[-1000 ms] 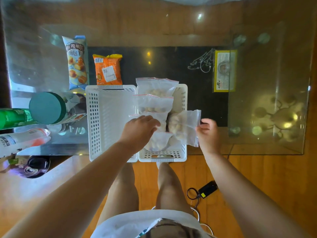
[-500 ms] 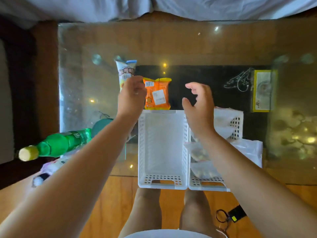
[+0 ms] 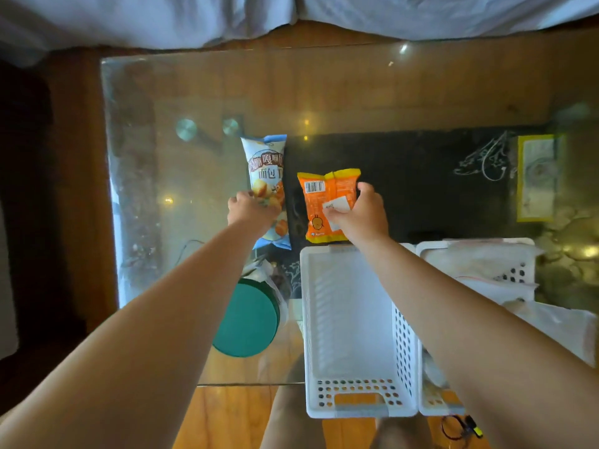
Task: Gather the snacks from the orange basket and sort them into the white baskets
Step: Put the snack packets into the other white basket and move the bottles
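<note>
On the glass table (image 3: 356, 92), left hand (image 3: 251, 209) grips blue packet (image 3: 267, 170), right hand (image 3: 359, 215) orange packet (image 3: 324, 202).

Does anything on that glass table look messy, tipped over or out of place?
Mostly tidy. One clear zip bag hangs over the right side of the fuller white basket instead of lying inside, and a green-lidded jar appears to lie on its side near the table's front edge. Nothing looks spilled or torn.

A glass bench (image 3: 356, 92) stands on a wooden floor (image 3: 227, 416), with a black mat (image 3: 405, 189) showing through it. A teal-lidded jar (image 3: 246, 319) lies near its front edge. White bedding (image 3: 291, 14) lies beyond.
</note>
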Demonstrator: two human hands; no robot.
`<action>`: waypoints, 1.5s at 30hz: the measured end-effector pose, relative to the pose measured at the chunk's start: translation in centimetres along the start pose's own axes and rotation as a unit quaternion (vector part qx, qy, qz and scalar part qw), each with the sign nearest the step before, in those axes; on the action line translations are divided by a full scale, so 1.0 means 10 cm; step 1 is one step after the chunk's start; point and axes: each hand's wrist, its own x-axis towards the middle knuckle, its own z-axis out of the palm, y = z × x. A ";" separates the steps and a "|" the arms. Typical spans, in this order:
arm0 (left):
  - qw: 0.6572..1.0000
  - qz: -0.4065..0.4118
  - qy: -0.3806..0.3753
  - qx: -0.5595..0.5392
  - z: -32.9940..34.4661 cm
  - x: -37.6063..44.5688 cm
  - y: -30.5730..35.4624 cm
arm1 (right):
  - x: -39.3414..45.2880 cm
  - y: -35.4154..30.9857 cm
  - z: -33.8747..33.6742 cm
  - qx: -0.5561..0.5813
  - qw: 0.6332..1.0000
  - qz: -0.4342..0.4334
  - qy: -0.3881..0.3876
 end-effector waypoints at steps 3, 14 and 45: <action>1.000 0.012 -0.009 0.002 0.00 0.02 0.02 | 0.04 -0.04 0.03 -0.024 0.999 0.022 -0.007; 0.977 0.165 0.022 -0.130 -0.23 -0.41 0.29 | -0.20 -0.24 -0.19 0.052 0.995 -0.023 0.087; 0.985 0.101 0.057 0.132 1.24 -1.95 -1.22 | -2.00 1.51 0.11 0.009 0.978 -0.085 0.192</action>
